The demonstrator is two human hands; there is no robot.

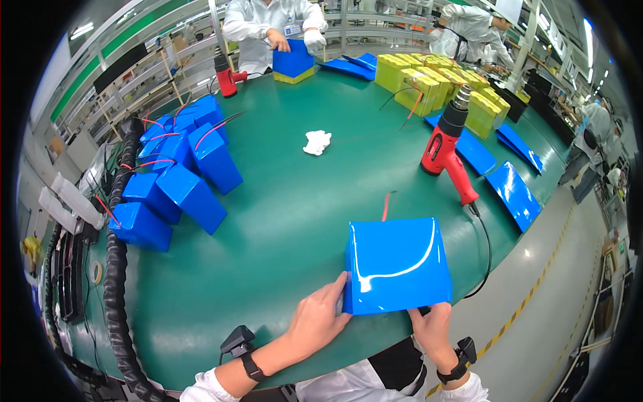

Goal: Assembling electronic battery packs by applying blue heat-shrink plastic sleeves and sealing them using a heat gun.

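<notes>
While our forearms come in over the near rim of the green table (pixel 281 221), we hold a glossy blue pack (pixel 396 264) at its near edge. Our left hand (pixel 320 315) lies flat with the fingers pressed to the pack's left corner, and our right hand (pixel 432 328) pinches the lower right corner, thumb on top; that way, we judge, the slick wrap cannot slide while we square it. A thin red wire (pixel 386 206) pokes out from behind its far edge.

Just beyond, to the right, a red heat gun (pixel 447 151) stands nozzle up, probably so the hot tip stays off the surface, its black cord (pixel 483 248) trailing past the pack. Flat blue sleeves (pixel 514 193) lie beside it, within reach. On the left, wrapped blue packs (pixel 181 177) with red leads are stacked leaning together, away from the working space. A white rag (pixel 317 142) sits mid-table. Farther off stand yellow packs (pixel 439 84), unwrapped, and a co-worker's hands (pixel 295 41) grip another blue pack next to a second heat gun (pixel 226 79).
</notes>
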